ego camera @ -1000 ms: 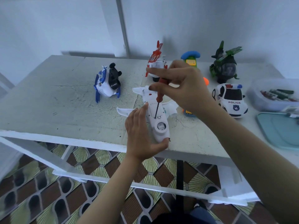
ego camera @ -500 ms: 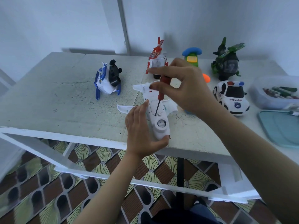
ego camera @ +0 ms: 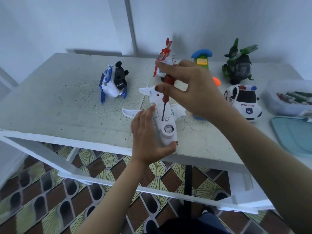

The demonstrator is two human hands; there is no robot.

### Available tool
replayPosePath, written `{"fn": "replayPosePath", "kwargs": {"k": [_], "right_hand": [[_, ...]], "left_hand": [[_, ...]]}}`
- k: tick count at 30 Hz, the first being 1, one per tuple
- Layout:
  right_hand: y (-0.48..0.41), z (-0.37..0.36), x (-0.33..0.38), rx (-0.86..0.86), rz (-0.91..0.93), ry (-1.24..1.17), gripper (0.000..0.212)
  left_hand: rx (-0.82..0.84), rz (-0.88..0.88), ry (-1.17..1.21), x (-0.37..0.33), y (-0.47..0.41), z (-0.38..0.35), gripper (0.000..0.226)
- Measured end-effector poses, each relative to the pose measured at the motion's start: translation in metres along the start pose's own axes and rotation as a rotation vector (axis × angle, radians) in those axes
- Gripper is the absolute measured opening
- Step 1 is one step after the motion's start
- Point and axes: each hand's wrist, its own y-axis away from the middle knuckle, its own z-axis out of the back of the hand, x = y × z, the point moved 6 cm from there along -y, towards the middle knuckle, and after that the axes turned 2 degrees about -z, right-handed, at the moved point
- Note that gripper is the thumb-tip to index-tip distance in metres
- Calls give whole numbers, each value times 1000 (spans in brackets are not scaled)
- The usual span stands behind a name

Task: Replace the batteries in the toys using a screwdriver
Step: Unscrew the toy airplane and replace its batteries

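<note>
Lying upside down near the front edge of the pale green bench (ego camera: pixel 67 102) is a white plastic toy airplane (ego camera: pixel 169 137), with its nose pointing at the person and its wings sticking out to both sides. The left hand (ego camera: pixel 146 134) is holding the airplane: its fingers are lying straight along the airplane's left side and its thumb is hooking round the nose. The right hand (ego camera: pixel 194 88) is pinching a red-handled screwdriver (ego camera: pixel 169 80) between the thumb and the fingertips, up above the airplane. The screwdriver is standing almost straight up, and its thin dark tip is touching the airplane's belly, just behind a round ring shape. A blue and white toy with black wheels (ego camera: pixel 113 83) is sitting to the left, well apart from the airplane. A red and white toy helicopter (ego camera: pixel 164 63) is standing behind the right hand and is partly hiding there. A green toy phone with a blue top (ego camera: pixel 201 59) is standing at the back, and a dark green toy helicopter (ego camera: pixel 238 65) is standing to its right. A white toy police car (ego camera: pixel 243 102) is sitting in front of that one. A clear plastic box (ego camera: pixel 285 98) is sitting at the right edge, with a flat teal lid (ego camera: pixel 293 132) lying just beside it.
</note>
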Motion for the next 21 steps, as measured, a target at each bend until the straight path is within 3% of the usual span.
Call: {"fn": "replayPosePath", "kwargs": {"k": [3,7,9,14,21], "right_hand": [[-1,0,-3,80,-32,40,48],[2,-3,-5,151,-89,-276,44],[3,-2,-6,73,-117,-341,44],[4,4,-3,-140,16,174,47],[2,1,-5,-5,-85,-327,33]], "left_hand": [[-3,-5,-8,-1,0,0,105],[-15,-9,-7,-2,0,1,104],[-12,-4,-3,-1,0,1,104],[-9,-4,1,-1,0,0,104],[-10,1,3,-1,0,1,105]]}}
